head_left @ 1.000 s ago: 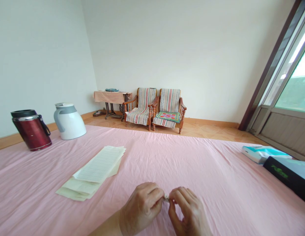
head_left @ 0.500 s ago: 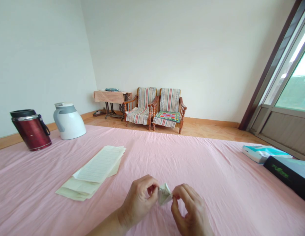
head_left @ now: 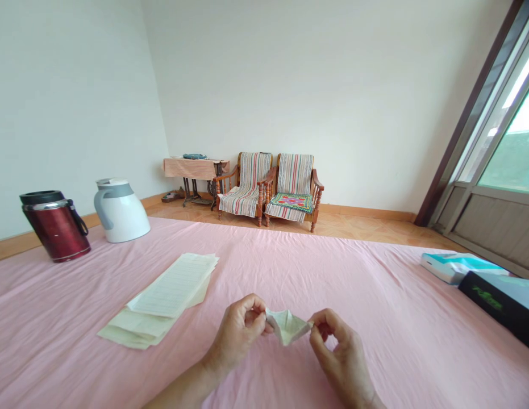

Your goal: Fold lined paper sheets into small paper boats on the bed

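Pink cloth (head_left: 375, 324) across lower half of frame. Pale lined sheets (head_left: 166, 298) loosely stacked, left of centre. Right hand (head_left: 343, 347), lower right of centre, and left hand (head_left: 241, 329), lower centre: each pinching one end of folded paper (head_left: 288, 328). Paper between them, pale green, creased, shallow hollow, pointed toward bottom.
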The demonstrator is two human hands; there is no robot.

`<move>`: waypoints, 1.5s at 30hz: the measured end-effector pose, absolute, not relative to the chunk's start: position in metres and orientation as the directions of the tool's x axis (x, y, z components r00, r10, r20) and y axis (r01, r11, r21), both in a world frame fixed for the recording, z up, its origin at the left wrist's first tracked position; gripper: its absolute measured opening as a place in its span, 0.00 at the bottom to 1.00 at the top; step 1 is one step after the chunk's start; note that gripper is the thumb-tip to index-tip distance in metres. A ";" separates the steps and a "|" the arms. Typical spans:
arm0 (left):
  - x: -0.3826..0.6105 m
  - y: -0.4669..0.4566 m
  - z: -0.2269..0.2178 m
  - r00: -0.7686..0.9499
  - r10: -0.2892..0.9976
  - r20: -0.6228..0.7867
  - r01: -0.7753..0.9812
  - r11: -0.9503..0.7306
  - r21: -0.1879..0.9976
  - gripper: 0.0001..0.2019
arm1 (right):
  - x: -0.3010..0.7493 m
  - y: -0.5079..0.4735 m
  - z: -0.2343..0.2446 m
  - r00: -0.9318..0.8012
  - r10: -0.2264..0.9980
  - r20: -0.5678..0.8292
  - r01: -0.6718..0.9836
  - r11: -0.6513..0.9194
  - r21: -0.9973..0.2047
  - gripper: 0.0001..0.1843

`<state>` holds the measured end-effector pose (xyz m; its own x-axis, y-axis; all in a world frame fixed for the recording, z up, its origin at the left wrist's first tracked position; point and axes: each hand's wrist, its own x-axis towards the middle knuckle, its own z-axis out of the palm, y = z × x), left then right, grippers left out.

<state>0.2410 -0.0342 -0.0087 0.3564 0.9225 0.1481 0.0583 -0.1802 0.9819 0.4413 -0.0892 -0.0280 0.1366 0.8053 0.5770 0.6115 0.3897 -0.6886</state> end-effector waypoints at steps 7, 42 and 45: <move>0.234 -0.029 -0.015 0.347 0.922 0.173 0.240 -0.265 0.934 0.04 | 0.449 -0.085 -0.033 0.158 0.894 0.419 0.571 0.263 -0.778 0.06; 0.226 -0.039 -0.010 0.433 0.813 0.389 0.542 -0.580 0.608 0.10 | 0.442 -0.101 -0.022 0.131 0.917 0.378 0.633 0.216 -0.744 0.05; 0.227 -0.039 -0.007 0.457 0.783 0.421 0.570 -0.622 0.537 0.10 | 0.441 -0.102 -0.019 0.134 0.905 0.403 0.587 0.255 -0.769 0.05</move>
